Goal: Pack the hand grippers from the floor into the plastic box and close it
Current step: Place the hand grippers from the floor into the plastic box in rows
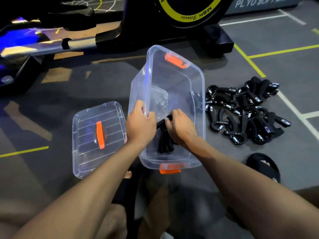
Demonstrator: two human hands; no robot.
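A clear plastic box (198, 78) with orange latches stands open on the grey floor in front of me. My left hand (140, 123) grips its left rim. My right hand (181, 126) reaches inside and is closed on a bunch of black hand grippers (164, 140) near the box's near end. A pile of several black hand grippers (246, 111) with steel springs lies on the floor just right of the box. The clear lid (89, 152) with an orange handle lies flat to the box's left.
A black exercise machine (189, 18) with a yellow-ringed wheel stands behind the box, its rail running left. My foot in a black sandal (264, 166) is at the right. Yellow and white lines mark the floor.
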